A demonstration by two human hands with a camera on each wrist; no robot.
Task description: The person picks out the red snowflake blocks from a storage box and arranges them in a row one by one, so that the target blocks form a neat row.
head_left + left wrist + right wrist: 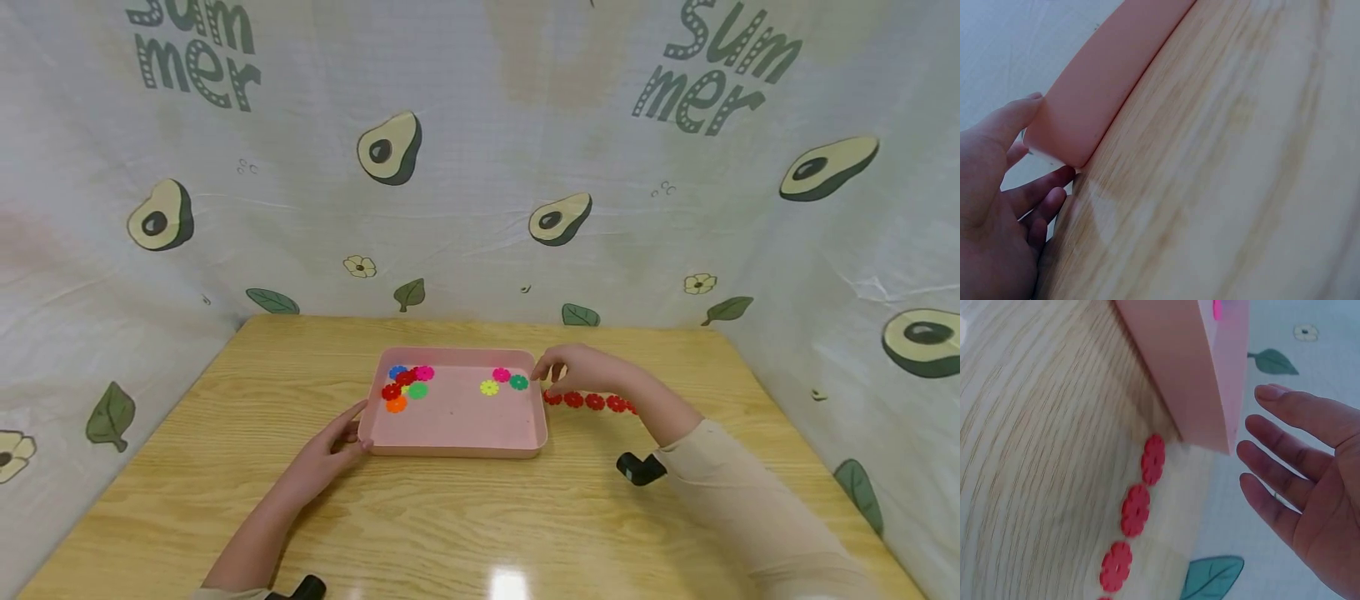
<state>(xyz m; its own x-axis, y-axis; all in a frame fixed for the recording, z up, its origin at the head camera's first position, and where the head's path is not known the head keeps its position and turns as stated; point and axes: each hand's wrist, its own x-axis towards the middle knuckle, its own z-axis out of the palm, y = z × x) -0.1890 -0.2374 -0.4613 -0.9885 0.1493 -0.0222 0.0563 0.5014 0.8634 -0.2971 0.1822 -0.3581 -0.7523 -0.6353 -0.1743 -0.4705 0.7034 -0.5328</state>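
Note:
A shallow pink tray stands on the wooden table. My left hand holds its near left corner; in the left wrist view the thumb lies against the wall and the other fingers bend in beneath the corner. Over the tray's right edge hovers my right hand, fingers loosely bent and nothing between them. Beside the tray runs a row of flower-shaped red plastic discs, partly hidden by the right forearm. Inside the tray, a mixed cluster with an orange disc lies left; pink, yellow and green discs lie right.
A pale cloth printed with avocados and leaves hangs behind and at both sides of the table. A black wrist device sticks out beside the right sleeve. Light glares off the table's front.

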